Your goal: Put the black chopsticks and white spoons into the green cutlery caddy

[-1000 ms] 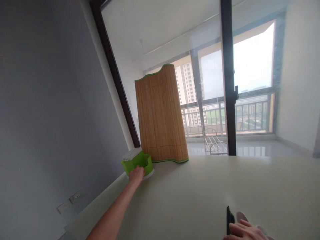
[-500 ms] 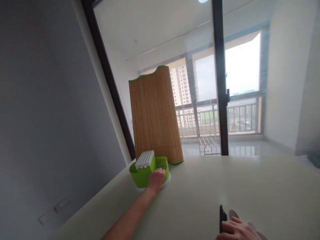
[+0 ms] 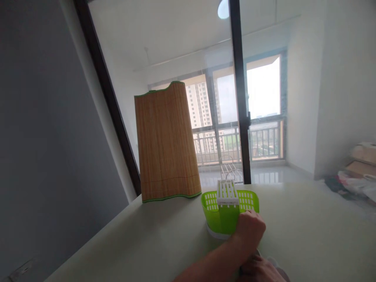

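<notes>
My left hand grips the green basket, right of centre, its fingertips hidden inside; my right hand, lower right, is cut off, fingers unreadable; bare tabletop spreads rightward.

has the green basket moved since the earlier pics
Yes, to the right: it first sat by the lower left corner of the bamboo mat; now the green basket is past the lower right one.
</notes>
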A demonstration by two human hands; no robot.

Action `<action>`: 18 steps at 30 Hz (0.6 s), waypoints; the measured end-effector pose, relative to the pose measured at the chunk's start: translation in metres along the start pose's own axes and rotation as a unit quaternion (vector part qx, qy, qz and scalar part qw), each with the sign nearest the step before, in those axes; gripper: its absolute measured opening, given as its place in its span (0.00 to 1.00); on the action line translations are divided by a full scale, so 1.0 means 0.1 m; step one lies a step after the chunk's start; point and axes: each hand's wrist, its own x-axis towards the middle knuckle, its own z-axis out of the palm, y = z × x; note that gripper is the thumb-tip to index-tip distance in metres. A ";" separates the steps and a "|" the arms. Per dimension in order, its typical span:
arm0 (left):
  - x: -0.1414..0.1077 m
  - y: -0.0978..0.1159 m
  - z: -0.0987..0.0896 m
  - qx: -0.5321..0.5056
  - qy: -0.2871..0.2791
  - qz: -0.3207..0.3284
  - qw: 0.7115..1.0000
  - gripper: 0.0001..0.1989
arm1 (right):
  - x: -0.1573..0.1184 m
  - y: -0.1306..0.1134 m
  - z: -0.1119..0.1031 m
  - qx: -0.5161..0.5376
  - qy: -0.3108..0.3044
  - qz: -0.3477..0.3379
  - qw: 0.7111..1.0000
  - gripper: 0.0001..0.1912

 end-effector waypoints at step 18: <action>-1.42 -0.31 -0.12 -0.221 -0.099 -0.176 0.954 0.07 | 0.13 -0.19 -0.64 0.105 -0.176 0.150 0.967 0.03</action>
